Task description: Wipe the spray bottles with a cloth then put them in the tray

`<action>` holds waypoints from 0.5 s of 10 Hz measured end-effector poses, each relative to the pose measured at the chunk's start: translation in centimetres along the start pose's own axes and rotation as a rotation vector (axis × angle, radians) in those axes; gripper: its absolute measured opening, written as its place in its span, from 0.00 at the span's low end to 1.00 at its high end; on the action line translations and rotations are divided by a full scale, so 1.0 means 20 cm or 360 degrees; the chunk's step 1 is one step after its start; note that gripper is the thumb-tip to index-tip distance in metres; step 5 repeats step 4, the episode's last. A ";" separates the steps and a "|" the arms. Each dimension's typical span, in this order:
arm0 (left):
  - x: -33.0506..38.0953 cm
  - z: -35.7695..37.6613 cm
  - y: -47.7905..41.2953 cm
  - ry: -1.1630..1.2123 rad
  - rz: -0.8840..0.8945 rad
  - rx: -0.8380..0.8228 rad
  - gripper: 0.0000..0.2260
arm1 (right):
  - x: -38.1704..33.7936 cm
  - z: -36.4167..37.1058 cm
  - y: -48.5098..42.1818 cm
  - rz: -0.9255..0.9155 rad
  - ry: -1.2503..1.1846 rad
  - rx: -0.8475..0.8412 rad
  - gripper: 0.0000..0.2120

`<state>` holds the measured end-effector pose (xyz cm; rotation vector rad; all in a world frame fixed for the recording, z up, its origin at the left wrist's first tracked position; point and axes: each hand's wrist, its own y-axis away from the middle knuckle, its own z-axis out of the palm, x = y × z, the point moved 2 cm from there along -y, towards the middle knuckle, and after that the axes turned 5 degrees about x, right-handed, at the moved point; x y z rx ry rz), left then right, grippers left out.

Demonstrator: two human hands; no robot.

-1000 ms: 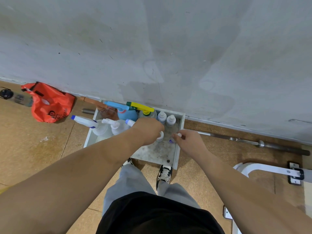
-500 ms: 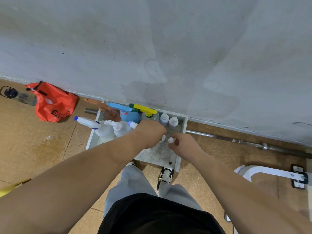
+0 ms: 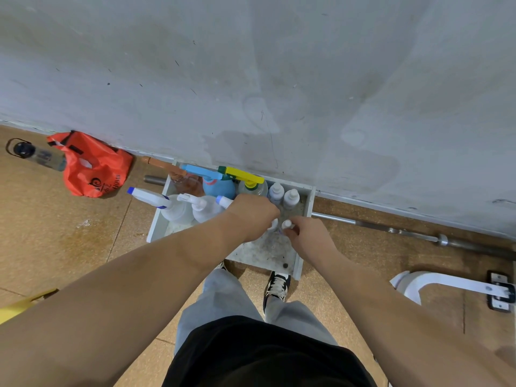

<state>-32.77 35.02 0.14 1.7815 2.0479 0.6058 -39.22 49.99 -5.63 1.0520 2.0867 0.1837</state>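
A shallow white tray (image 3: 301, 262) lies on the floor against the wall. Standing in it are a white spray bottle with a blue nozzle (image 3: 160, 201), a second white one (image 3: 199, 206), a blue bottle (image 3: 219, 185), a yellow-trigger bottle (image 3: 247, 177), a brown bottle (image 3: 183, 178) and two small white-capped bottles (image 3: 283, 194). My left hand (image 3: 251, 216) is closed over the tray, with a white tip (image 3: 273, 224) poking out of it. Beside it, my right hand (image 3: 310, 238) pinches a small white-capped bottle (image 3: 286, 225). No cloth is visible.
A red plastic bag (image 3: 95, 166) and a dark drinking bottle (image 3: 33, 155) lie at the left by the wall. A metal bar (image 3: 405, 233) runs along the wall to the right. A white bracket (image 3: 446, 286) sits at the right. My shoes (image 3: 276, 286) touch the tray's near edge.
My right hand has moved left with its small bottle until it sits right beside my left hand. My left hand has stayed closed over the tray.
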 end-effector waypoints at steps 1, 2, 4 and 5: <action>0.00 0.00 0.01 0.0002 0.0006 0.0001 0.03 | 0.01 0.02 0.00 0.0000 0.0005 -0.0004 0.07; -0.01 -0.02 0.03 0.0060 0.0008 0.0019 0.04 | 0.01 0.03 0.00 -0.0001 0.0008 0.0021 0.07; -0.06 -0.03 0.11 0.0230 -0.0024 0.0215 0.05 | 0.01 0.03 0.02 0.0022 0.0024 0.0041 0.06; -0.06 -0.03 0.11 0.0230 -0.0024 0.0215 0.05 | 0.01 0.03 0.02 0.0022 0.0024 0.0041 0.06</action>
